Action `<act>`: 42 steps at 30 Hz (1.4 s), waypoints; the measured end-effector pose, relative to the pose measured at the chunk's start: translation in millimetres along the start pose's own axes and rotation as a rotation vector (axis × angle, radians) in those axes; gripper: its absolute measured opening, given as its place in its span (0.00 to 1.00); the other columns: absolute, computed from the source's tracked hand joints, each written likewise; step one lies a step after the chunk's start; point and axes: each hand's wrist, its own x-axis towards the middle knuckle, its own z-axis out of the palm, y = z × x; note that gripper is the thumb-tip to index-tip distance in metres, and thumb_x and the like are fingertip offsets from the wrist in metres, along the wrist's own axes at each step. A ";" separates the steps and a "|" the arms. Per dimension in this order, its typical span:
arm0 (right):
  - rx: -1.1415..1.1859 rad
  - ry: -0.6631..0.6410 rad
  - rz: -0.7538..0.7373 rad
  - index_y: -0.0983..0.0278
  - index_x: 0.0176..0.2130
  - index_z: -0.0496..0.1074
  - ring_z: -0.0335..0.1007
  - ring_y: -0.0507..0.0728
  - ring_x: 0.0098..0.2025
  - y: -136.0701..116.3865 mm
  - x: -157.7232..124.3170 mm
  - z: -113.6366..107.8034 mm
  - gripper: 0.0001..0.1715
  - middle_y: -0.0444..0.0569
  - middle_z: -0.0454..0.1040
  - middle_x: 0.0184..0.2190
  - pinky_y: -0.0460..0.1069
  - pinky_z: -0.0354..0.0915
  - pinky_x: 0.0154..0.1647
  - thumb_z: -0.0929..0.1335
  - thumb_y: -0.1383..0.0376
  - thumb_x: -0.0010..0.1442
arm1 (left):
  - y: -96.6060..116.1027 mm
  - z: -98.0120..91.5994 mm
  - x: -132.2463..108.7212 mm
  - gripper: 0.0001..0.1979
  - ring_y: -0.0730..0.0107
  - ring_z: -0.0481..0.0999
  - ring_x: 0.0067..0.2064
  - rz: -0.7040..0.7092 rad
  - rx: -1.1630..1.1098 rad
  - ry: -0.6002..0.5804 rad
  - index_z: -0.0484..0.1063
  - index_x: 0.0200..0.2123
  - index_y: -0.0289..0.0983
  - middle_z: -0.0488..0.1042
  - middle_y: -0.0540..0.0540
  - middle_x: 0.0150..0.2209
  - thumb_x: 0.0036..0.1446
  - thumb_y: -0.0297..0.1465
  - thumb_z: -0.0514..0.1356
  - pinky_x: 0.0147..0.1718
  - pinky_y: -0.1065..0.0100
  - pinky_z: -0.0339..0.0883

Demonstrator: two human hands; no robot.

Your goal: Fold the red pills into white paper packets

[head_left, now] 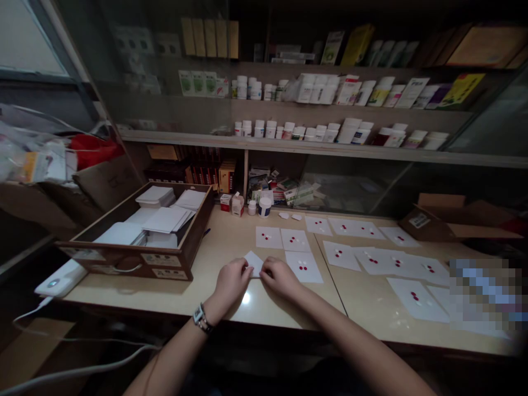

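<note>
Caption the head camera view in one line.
Left hand and right hand press a white paper beside sheets holding red pills.

- The wooden tray (127, 263) is coloured brown.
- White paper sheets (309, 273) to the right of the tray are patterned with small red and white dots.
- A red bag (94, 151) is seen left of the tray.

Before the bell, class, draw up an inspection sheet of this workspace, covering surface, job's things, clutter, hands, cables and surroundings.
surface: pale counter
job's things: paper squares holding red and white pills; folded paper
clutter: wooden tray of white papers; cardboard box; red bag
grippers: left hand and right hand both on the folded paper
cables: white cable running from a white device
surroundings: shelves of bottles
</note>
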 end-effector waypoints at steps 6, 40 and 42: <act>-0.012 0.018 0.077 0.68 0.31 0.72 0.65 0.54 0.34 -3.8 6.8 2.4 0.09 0.51 0.71 0.31 0.46 0.58 0.37 0.63 0.71 0.58 | -9.7 7.0 -5.8 0.07 0.65 0.71 0.37 0.070 -0.011 0.102 0.69 0.34 0.35 0.72 0.43 0.35 0.57 0.25 0.52 0.37 0.66 0.63; -0.165 0.022 0.201 0.68 0.34 0.70 0.66 0.54 0.34 -5.8 18.4 13.7 0.10 0.53 0.71 0.35 0.47 0.57 0.36 0.60 0.69 0.59 | 5.2 22.0 -17.2 0.19 0.57 0.66 0.45 0.140 0.406 0.005 0.66 0.52 0.33 0.69 0.38 0.44 0.61 0.36 0.51 0.44 0.57 0.63; -0.173 0.027 0.203 0.68 0.34 0.71 0.66 0.55 0.34 -5.8 18.6 14.0 0.10 0.53 0.71 0.35 0.47 0.57 0.35 0.60 0.69 0.59 | 5.6 21.8 -17.1 0.20 0.56 0.66 0.45 0.146 0.394 -0.004 0.66 0.53 0.32 0.69 0.37 0.46 0.61 0.35 0.51 0.44 0.57 0.63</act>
